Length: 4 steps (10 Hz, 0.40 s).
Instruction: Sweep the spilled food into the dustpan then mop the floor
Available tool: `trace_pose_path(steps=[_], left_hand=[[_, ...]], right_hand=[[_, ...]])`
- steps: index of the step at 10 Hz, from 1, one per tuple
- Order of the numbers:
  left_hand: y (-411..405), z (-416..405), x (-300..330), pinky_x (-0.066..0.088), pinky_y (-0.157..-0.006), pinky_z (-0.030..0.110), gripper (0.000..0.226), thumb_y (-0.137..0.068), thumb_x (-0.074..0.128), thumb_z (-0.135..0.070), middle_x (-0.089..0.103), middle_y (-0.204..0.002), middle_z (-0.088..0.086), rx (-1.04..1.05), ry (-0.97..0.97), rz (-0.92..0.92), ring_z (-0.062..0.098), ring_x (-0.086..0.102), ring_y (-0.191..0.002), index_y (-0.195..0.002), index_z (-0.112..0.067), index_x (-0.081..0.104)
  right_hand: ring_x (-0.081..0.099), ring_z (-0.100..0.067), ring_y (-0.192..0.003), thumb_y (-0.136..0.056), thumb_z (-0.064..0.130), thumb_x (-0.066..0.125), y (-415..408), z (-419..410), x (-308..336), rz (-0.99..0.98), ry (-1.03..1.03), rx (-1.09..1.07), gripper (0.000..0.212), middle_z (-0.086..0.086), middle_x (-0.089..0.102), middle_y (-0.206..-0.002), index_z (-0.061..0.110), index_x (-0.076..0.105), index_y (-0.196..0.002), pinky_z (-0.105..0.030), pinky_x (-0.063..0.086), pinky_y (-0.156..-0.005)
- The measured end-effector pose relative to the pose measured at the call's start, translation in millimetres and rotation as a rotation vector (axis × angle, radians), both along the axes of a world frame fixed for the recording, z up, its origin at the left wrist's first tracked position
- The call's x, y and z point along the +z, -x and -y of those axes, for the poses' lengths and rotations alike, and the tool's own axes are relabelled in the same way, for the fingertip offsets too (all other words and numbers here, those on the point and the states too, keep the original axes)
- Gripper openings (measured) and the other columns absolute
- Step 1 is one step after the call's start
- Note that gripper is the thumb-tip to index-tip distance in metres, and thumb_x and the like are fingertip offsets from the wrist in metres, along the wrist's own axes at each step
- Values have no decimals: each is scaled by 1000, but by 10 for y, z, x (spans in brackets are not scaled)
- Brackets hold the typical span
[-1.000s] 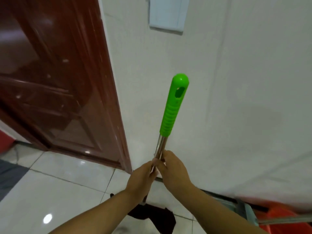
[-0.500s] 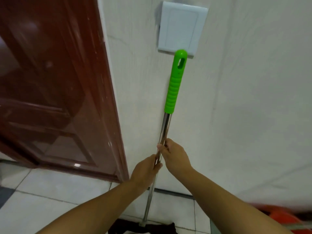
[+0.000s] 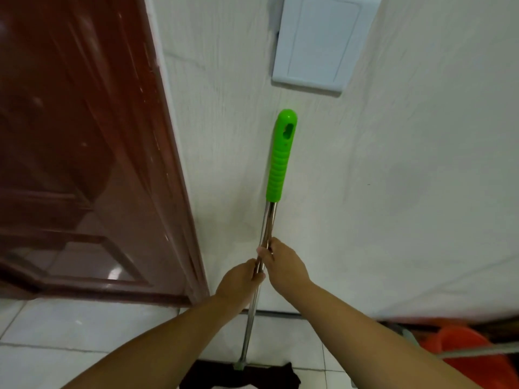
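Gripping the mop pole (image 3: 266,226): left hand (image 3: 240,279), right hand (image 3: 283,265).

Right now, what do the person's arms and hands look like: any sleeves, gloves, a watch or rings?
Both forearms are bare as far as the picture shows, with no sleeve in view. The left hand and the right hand wear no gloves. No watch, bracelet or band shows at either wrist, and no ring can be made out on the fingers that are visible, though some are hidden.
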<state>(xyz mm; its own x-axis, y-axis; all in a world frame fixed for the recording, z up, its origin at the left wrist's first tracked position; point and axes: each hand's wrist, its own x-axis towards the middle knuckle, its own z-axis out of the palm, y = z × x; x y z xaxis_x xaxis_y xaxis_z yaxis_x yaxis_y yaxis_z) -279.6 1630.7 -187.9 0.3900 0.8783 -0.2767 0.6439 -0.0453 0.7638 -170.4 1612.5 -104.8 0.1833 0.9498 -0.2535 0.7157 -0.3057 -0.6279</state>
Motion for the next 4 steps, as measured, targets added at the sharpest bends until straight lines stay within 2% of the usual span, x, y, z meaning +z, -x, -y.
trace_pose_path(steps=[1, 2, 3, 4], left_hand=[[30, -1, 12, 50, -79, 24, 20, -94, 51, -36, 65, -96, -4, 17, -59, 3, 10, 61, -86, -101, -19, 59], [98, -9, 53, 49, -71, 21, 10, -85, 64, -29, 58, -84, -12, 84, -200, 51, 3, 56, -77, -91, -25, 56], [192, -19, 136, 47, -64, 20, 17, -81, 69, -24, 54, -77, -12, 128, -280, 99, 3, 54, -71, -85, -27, 53], [211, -13, 207, 44, -64, 14, 12, -82, 66, -21, 55, -75, -13, 24, -288, 152, 2, 54, -72, -81, -26, 54]], right_hand=[[52, -11, -74, -99, 38, 40, 10, 1, -35, 24, -18, -14, 29, 8, 53, -78, 15, 57, -98, -21, 37, -61], [51, -9, -68, -98, 36, 46, 4, 18, -43, 14, -37, -23, 20, 11, 50, -71, 19, 53, -90, -17, 34, -55], [57, -11, -81, -96, 34, 51, -30, 99, -69, -31, -74, -39, 24, 2, 64, -92, 16, 59, -110, -19, 43, -70], [61, -14, -90, -98, 29, 49, -86, 199, -108, -177, -137, -161, 29, -3, 67, -101, 13, 60, -118, -22, 48, -82]])
